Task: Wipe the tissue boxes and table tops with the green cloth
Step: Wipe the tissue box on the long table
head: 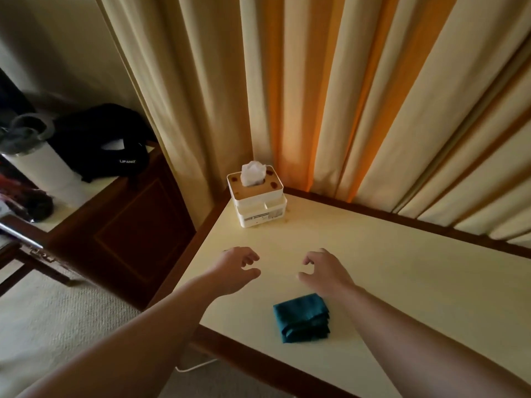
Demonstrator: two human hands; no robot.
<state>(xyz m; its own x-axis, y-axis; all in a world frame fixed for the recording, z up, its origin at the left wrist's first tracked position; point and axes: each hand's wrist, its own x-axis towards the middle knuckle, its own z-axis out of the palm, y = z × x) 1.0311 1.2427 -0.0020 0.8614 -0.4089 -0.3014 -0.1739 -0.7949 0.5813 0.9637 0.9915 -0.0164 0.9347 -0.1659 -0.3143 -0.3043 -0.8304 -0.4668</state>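
Tissue box [256, 198] sits in the table [402, 268] corner, past both sets of fingertips. Left hand [234, 268] and right hand [326, 272] hang over the table — fingers loosely curled, holding nothing. Green cloth [301, 318] lies folded just behind the right hand's fingers.

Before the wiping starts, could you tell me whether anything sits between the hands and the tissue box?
Nothing visible does. The left hand and right hand hover empty over bare table top, with the tissue box beyond at the corner. The green cloth lies behind them, nearer the person.
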